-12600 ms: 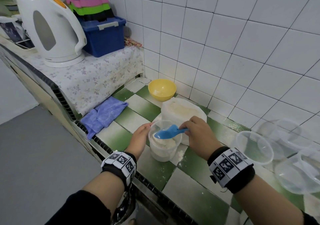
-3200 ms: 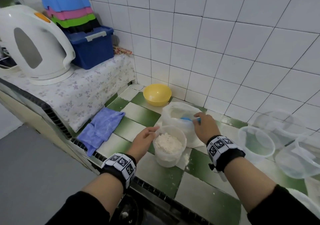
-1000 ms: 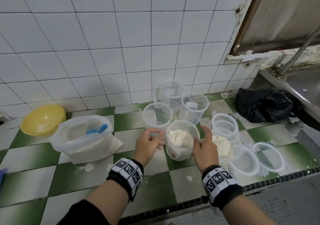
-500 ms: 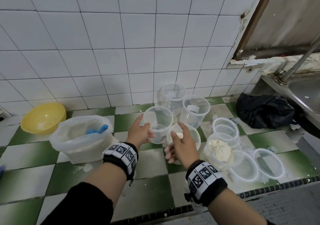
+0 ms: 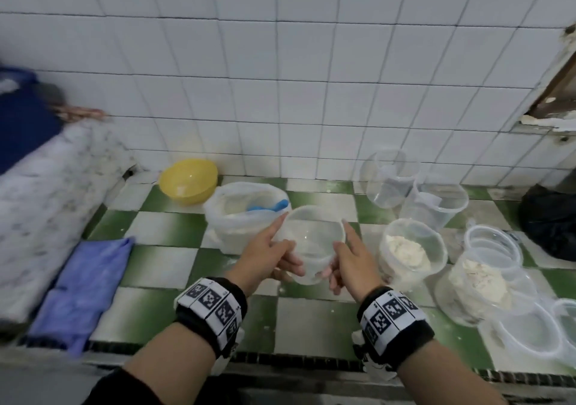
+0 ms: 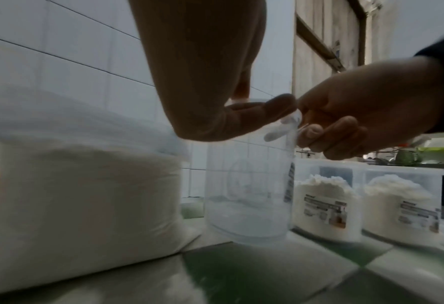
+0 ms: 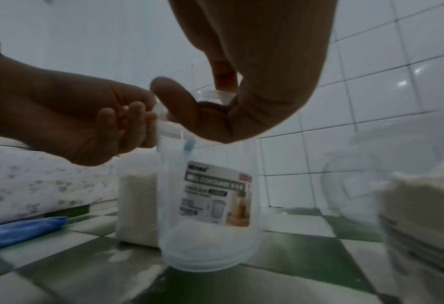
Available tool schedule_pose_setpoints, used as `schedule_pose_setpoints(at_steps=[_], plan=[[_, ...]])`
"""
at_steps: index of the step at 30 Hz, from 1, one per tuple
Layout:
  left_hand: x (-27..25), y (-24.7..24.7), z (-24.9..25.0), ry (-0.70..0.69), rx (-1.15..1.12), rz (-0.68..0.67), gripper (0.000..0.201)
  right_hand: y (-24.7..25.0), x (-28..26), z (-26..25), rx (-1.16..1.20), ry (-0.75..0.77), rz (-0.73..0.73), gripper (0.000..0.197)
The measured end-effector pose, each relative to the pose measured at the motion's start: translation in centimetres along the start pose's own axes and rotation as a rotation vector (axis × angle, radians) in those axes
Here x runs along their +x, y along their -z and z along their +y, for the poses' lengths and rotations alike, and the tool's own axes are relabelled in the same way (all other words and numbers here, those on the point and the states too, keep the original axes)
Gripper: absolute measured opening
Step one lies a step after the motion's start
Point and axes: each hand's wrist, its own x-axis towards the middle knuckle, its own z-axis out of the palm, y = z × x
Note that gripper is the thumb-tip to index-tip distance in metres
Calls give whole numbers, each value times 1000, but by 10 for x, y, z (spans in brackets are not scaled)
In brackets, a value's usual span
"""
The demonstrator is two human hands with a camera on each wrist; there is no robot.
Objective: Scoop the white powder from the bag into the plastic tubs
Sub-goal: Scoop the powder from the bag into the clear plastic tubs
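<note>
tub: empty clear tub held at its rim by both hands just right of the bag, low over the table; likely brought close so each scoop travels little
left hand: thumb and fingers pinch the rim
right hand: pinches the opposite rim
scoop: blue, left in the bag's open mouth, ready to hand
filled tubs: parked right, out of the way
table: green and white checks, dusted with powder
room: white tiled wall, yellow bowl, blue cloth
</note>
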Motion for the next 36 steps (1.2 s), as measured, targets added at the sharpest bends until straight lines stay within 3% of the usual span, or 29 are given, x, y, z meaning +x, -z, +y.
schedule_pose_setpoints(at_steps=[3,6,12,20,22,24,26,28,31,36], plan=[[-29,39,-10,74,24,-74,72,-31,-13,6,-25,1,-74,46],[-56,74,-21,113,59,-100,66,-59,-25,10,-53,-5,-146,54],[-74,124,-51,74,174,19,62,-101,-26,9,-135,5,-239,54],[-61,137,-67,-3,168,101,49,-112,-13,8,-226,21,-215,50],[-52,139,-67,-31,184,175,36,-106,-12,5,-253,51,-142,39],[-43,142,-62,-54,165,261,24,-96,-5,0,-299,129,24,28],[-32,146,-53,-59,133,333,24,-83,11,-4,-287,151,219,22],[-18,149,-41,-52,102,397,23,-71,33,-9,-245,106,312,22],[5,157,-22,-18,54,469,21,-64,66,-24,-217,44,222,28],[44,156,6,123,7,428,46,-66,121,-45,-269,-14,5,38]])
